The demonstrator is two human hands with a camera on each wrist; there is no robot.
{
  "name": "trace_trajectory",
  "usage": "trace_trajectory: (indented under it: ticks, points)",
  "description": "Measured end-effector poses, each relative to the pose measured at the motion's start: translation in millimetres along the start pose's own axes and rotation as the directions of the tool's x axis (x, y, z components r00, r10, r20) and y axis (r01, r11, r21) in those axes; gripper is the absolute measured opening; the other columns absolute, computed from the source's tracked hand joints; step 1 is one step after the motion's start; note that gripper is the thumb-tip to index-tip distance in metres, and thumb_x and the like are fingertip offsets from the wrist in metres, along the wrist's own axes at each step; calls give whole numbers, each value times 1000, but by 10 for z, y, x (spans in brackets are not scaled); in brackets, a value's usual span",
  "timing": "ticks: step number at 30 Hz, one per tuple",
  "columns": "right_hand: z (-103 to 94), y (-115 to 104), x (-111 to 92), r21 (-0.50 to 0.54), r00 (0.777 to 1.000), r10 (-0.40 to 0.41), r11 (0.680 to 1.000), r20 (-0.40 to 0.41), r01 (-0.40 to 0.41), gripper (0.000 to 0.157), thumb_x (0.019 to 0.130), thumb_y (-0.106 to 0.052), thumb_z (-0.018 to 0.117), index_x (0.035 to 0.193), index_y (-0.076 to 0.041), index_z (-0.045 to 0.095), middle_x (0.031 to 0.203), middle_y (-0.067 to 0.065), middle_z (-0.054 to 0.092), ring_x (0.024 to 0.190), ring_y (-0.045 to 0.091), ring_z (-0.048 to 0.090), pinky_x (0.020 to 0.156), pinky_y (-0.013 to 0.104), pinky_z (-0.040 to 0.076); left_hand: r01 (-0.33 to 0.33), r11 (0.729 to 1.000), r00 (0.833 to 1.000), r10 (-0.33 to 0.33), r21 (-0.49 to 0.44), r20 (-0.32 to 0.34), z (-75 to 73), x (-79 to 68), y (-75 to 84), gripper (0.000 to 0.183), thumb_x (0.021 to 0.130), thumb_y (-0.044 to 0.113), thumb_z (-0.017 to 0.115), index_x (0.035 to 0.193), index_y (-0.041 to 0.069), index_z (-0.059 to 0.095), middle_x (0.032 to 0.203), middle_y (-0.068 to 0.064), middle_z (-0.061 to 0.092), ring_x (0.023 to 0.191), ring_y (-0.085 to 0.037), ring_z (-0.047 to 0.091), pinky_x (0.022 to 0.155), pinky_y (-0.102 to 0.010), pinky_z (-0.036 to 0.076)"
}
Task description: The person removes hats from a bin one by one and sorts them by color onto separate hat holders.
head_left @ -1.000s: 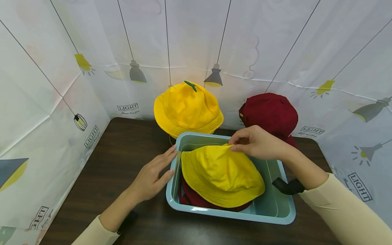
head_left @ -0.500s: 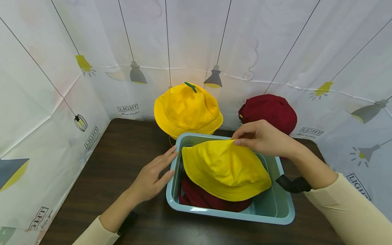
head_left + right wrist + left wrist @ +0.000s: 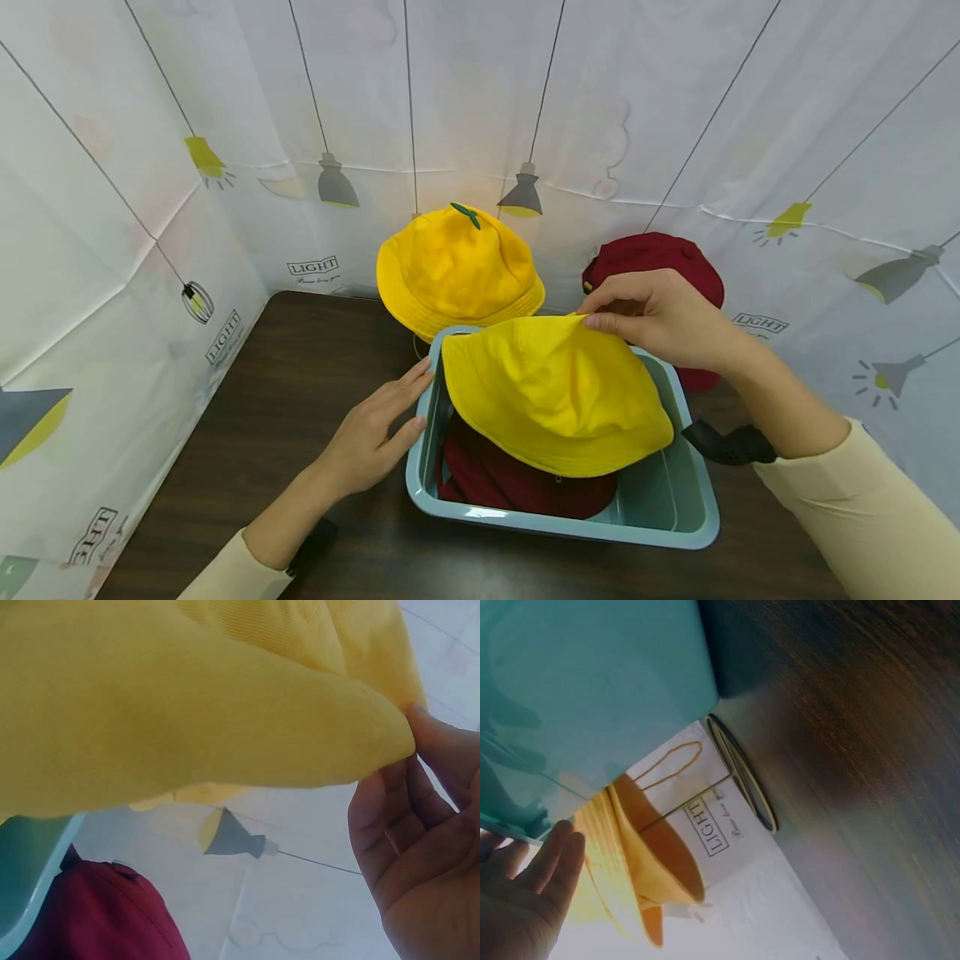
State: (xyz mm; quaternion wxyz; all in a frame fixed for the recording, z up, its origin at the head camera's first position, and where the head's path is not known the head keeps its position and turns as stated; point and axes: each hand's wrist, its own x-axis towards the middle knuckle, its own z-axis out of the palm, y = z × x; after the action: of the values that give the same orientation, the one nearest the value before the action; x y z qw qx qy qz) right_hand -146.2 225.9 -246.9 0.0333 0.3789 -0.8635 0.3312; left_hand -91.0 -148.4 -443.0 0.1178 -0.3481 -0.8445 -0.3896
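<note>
Between thumb and fingers, my right hand [image 3: 663, 321] pinches the top of a yellow bucket hat [image 3: 555, 400], which hangs tilted over a light blue plastic bin [image 3: 675, 492]. The right wrist view shows the same pinch on the yellow cloth [image 3: 225, 712]. My left hand [image 3: 375, 433] rests its straight fingers against the bin's left rim. In the left wrist view its fingers [image 3: 559, 870] touch the bin's edge. Inside the bin lies a dark red hat [image 3: 517, 483], partly covered by the yellow one.
Behind the bin, another yellow bucket hat [image 3: 461, 267] with a green sprout sits on a wire stand [image 3: 739, 772]. A dark red cap [image 3: 652, 254] stands at the back right, partly behind my right hand. A printed curtain [image 3: 300, 100] encloses the dark wooden table [image 3: 315, 358].
My right hand has risen and moved slightly right, lifting the yellow bucket hat higher out of the bin. More of the dark red hat below shows. The left hand stays put.
</note>
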Motion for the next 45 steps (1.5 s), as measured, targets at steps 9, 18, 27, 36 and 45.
trace_trajectory:
  ticks: [9, 18, 27, 36, 45]
  points:
    - [-102, -118, 87, -47, 997, 16, 999, -71, -20, 23, 90, 7, 76, 105, -10, 81, 98, -2, 76, 80, 11, 63, 73, 16, 57, -1, 1000, 1000, 1, -6, -2, -4, -3, -5, 58, 105, 16, 58, 160, 8, 42, 169, -4, 34, 148, -27, 45, 114, -55, 43]
    - [-233, -233, 163, -44, 994, 12, 999, -110, -16, 21, 92, 9, 73, 104, -6, 80, 99, 3, 76, 82, 9, 64, 76, 13, 56, -10, 1000, 1000, 10, -18, -8, 18, 3, -10, 57, 105, 14, 58, 160, 5, 43, 168, -7, 36, 147, -28, 45, 116, -51, 42]
    - [-390, -337, 242, -132, 987, 8, 991, -162, -30, 17, 94, 9, 72, 105, -2, 79, 96, 5, 76, 78, 6, 66, 76, 11, 55, 4, 999, 1000, -4, -37, -10, 20, -12, -9, 58, 105, 15, 59, 160, 7, 43, 168, -6, 36, 148, -27, 44, 119, -48, 39]
    - [-549, -451, 384, -210, 962, -41, 978, -271, -17, 15, 94, 8, 72, 106, 3, 78, 96, 13, 75, 75, -1, 66, 74, 8, 54, 3, 999, 1000, -4, -42, -9, 5, -9, -13, 59, 104, 14, 59, 160, 7, 43, 169, -7, 35, 149, -27, 43, 119, -46, 38]
    - [-718, -570, 564, -233, 940, -52, 972, -336, -30, 15, 98, 4, 69, 110, 4, 77, 97, -18, 69, 77, 2, 65, 77, 7, 52, 1, 999, 1000, -2, -38, -4, -2, 1, -15, 59, 104, 15, 60, 160, 7, 43, 169, -6, 35, 148, -27, 44, 120, -46, 38]
